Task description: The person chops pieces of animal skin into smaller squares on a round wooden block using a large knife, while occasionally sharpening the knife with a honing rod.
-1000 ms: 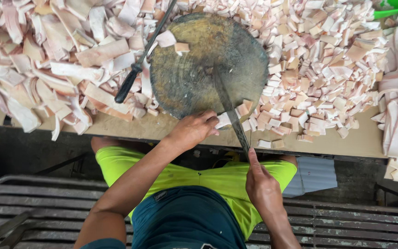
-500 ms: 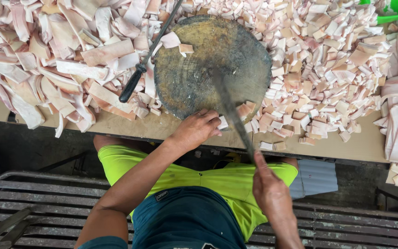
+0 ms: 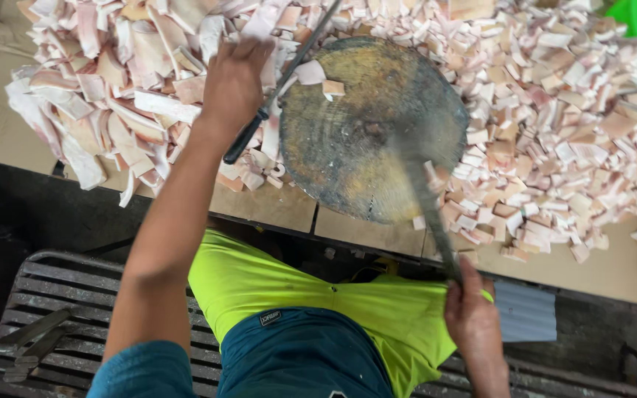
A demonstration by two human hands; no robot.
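Overhead view of a cutting station. The left hand (image 3: 234, 77) reaches forward over the heap of large uncut strips (image 3: 105, 96), pale pink and white, piled on the left part of the desk (image 3: 267, 206); its fingers curl down into the strips, though whether they have closed on a piece cannot be told from this angle. The right hand (image 3: 472, 317) sits low, near the desk's front edge, with its fingers wrapped around the handle of a long knife (image 3: 425, 199), whose blurred blade slants up and across the right part of the round chopping block (image 3: 370, 125). The block is dark, stained and worn, and carries a few small cut pieces (image 3: 322, 77) near its upper left rim. A second dark-handled blade (image 3: 278, 92) lies slanted along the block's left edge, just beside the left hand. Small diced pieces (image 3: 554, 110) cover the desk to the right of the block and beyond it. The person wears a bright yellow-green shirt (image 3: 318, 295) and is seated above a slatted metal bench (image 3: 60, 295).
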